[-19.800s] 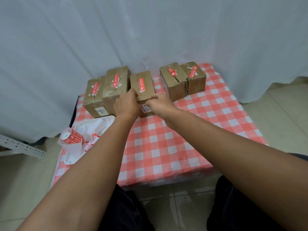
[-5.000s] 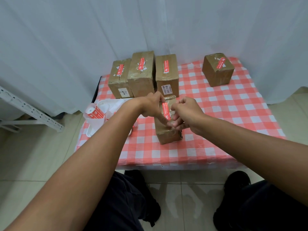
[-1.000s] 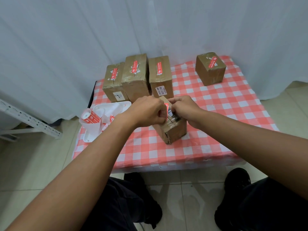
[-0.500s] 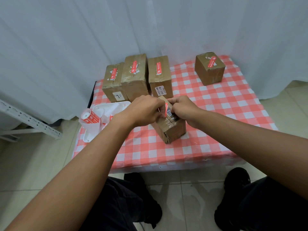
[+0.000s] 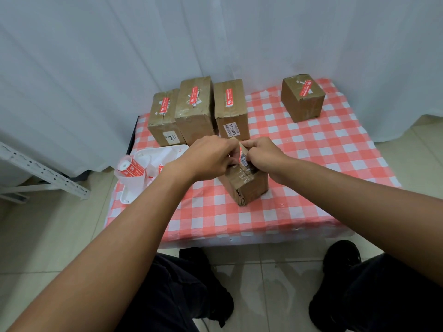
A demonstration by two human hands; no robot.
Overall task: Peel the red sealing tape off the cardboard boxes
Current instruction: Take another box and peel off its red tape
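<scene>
While taped, four boxes (image 5: 230,109) behind hands (image 5: 239,158).

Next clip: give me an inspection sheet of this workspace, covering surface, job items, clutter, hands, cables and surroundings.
Surface: low table under a red-and-white checked tablecloth.
Job's things: brown cardboard box being worked near the front, its red sealing tape strip between the hands; three taped brown boxes in the back row; one taped brown box standing apart at back right.
Clutter: white plastic tray at the table's left edge, holding a red-and-white label roll.
Hands: left hand and right hand curled at the box top, on the tape.
Cables: nothing seen.
Surroundings: white curtain; tiled floor; white perforated metal bar.
</scene>
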